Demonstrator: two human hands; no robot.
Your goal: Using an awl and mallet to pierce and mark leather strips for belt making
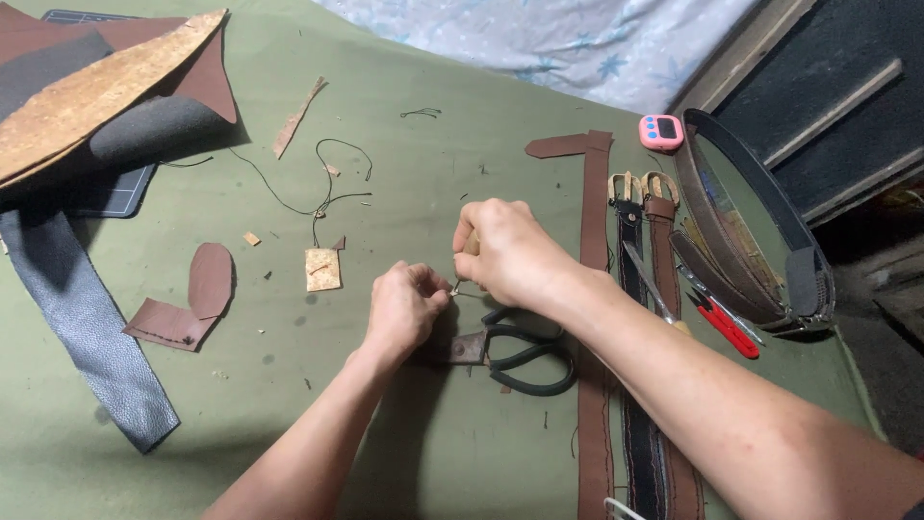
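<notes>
My left hand (404, 308) and my right hand (505, 252) meet at the middle of a green cloth-covered table (404, 164). Both pinch something very small between their fingertips, perhaps a needle and thread; it is too small to name for sure. Black-handled scissors (515, 354) lie just under my hands. A long brown leather strap (595, 289) runs along the table under my right forearm.
Two buckled belts (637, 207) lie right of the strap beside a red-handled tool (727, 327), a coiled belt (741, 231) and a pink timer (661, 132). Leather sheets (87, 87), a dark strip (87, 327), brown scraps (192, 294) and black thread (327, 188) lie left.
</notes>
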